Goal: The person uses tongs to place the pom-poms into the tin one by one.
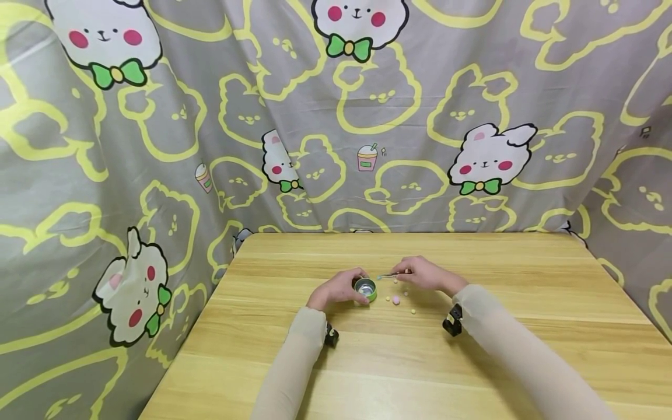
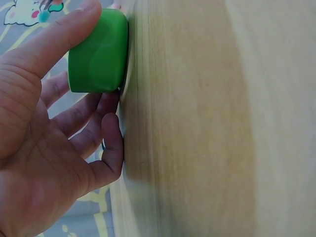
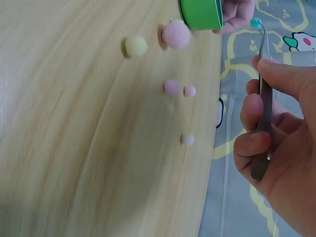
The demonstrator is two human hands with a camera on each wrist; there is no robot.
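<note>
Pinched between thumb and fingers of the right hand (image 1: 422, 274), a slim pair of metal tweezers (image 3: 263, 98) carries a tiny blue ball (image 3: 255, 22) at its tips, held in the air just at 3 o'clock of the cup. Curled round that small green cup (image 1: 365, 289), the left hand (image 1: 336, 290) grips its smooth, rounded plastic wall with thumb on one side and fingers on the other; the cup stands upright on the wooden table (image 1: 525, 326), its inside shiny and metallic in the head view.

Loose pom-poms lie just beside the cup toward 4 o'clock: a fuzzy pink one (image 1: 396, 300) nearest, a pale yellow one (image 1: 413, 311) a little farther out, and smaller pink and whitish ones (image 3: 172, 87) near the right hand. All are soft, round and apart from each other.

Both hands work near the table's middle, well away from every edge. Bare, pale, straight-grained wood stretches wide toward 3 o'clock and 6 o'clock. A grey printed cloth (image 1: 157, 175) with cartoon rabbits hangs close along the far and side edges.
</note>
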